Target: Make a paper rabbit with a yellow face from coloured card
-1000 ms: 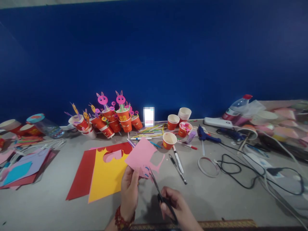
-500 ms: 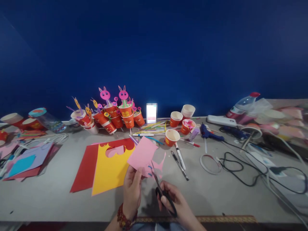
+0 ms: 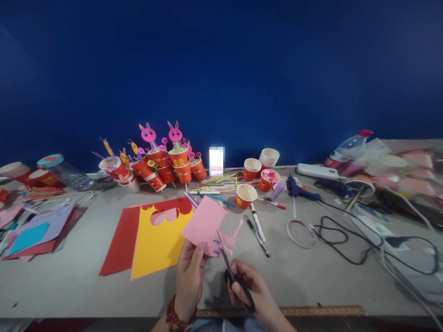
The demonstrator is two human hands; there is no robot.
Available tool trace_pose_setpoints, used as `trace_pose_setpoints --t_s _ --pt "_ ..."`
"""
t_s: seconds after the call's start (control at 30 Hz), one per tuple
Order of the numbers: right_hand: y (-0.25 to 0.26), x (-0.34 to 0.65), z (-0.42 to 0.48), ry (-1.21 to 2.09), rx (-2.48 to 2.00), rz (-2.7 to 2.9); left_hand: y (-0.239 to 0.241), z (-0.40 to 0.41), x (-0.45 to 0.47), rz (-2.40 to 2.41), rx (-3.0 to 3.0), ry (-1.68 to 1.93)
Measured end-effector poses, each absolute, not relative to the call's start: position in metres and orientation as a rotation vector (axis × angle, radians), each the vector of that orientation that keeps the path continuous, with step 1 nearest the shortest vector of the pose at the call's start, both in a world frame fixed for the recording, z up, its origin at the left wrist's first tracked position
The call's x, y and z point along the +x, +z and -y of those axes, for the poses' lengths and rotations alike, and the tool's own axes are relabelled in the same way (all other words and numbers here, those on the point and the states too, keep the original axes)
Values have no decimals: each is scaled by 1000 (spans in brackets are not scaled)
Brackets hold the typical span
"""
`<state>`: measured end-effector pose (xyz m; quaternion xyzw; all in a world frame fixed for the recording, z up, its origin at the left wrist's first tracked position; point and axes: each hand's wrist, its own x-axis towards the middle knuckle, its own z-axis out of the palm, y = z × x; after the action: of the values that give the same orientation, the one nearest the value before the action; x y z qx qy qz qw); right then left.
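Note:
Near the middle of the table's front, my left hand (image 3: 191,267) pinches the lower left edge of a pink sheet of paper (image 3: 205,219) between thumb and fingers. Small blue marks show on the sheet beside my thumb, and a ragged cut strip hangs from its right side. My right hand (image 3: 249,283) grips a pair of black-handled scissors (image 3: 230,267), fingers in the loops. The blades point up and away from me and lie at the paper's right part, by the blue marks. Red card (image 3: 117,242) and yellow card (image 3: 157,249) lie flat to the left of my left hand.
Decorated red paper cups (image 3: 180,173) stand at the back left. A paper cup (image 3: 246,196), a black pen (image 3: 256,235) and a white marker (image 3: 258,222) lie beyond my right hand. A blue glue gun (image 3: 301,190), tape ring (image 3: 300,234) and black cable (image 3: 334,240) are at right.
The cut strip at the paper's right side has shifted slightly and hangs a little differently. Both hands keep their holds almost in place; the whole view has shifted slightly.

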<state>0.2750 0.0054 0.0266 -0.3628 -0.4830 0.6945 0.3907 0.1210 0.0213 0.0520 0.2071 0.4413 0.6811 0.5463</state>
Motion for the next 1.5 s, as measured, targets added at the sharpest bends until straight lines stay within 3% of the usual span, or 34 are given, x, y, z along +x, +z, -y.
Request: trace_pose_setpoints --t_s 0.8,1.5 --pt "33 265 -15 1781 -963 1338 32 -17 100 -1295 654 1569" --pt "35 273 -14 1781 -1022 1380 42 -20 96 -1335 740 1537"
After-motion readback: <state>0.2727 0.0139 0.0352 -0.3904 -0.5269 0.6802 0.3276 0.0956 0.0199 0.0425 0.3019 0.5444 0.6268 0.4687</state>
